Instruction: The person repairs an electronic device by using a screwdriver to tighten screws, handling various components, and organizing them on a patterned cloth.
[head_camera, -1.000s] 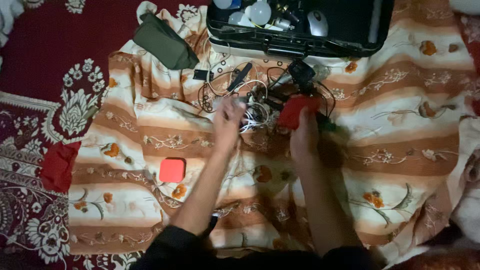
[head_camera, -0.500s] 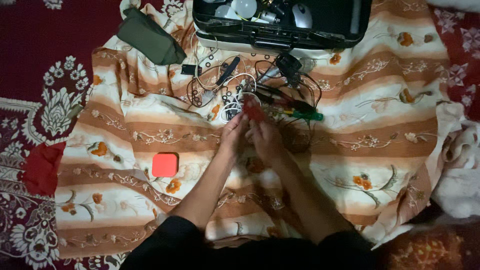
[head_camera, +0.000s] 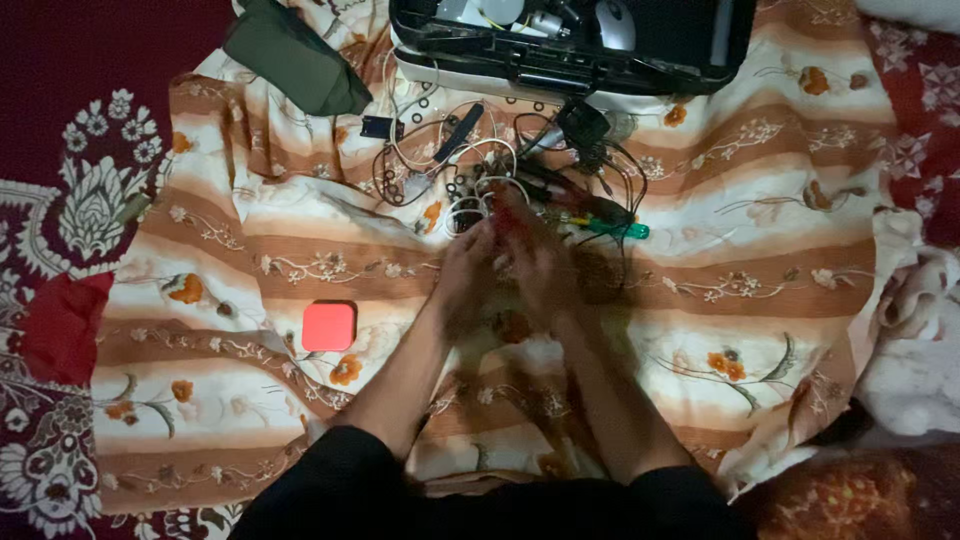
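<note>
My left hand (head_camera: 462, 275) and my right hand (head_camera: 548, 272) are side by side over the striped floral cloth (head_camera: 760, 200), both blurred by motion. A small red object (head_camera: 514, 226) shows at their fingertips, held between the two hands. Its shape is too blurred to tell. Just beyond the fingers lies a tangle of black and white cables (head_camera: 455, 175). A green-handled screwdriver (head_camera: 612, 228) lies to the right of the fingertips.
An open black case (head_camera: 570, 62) with small parts stands at the far edge. A dark green pouch (head_camera: 297, 62) lies at the far left, a flat red square (head_camera: 328, 327) on the cloth left of my arm, white fabric (head_camera: 915, 330) at the right.
My right hand came down and left from the cables with the red object. My left hand has joined it, and both now sit close together nearer to me.
</note>
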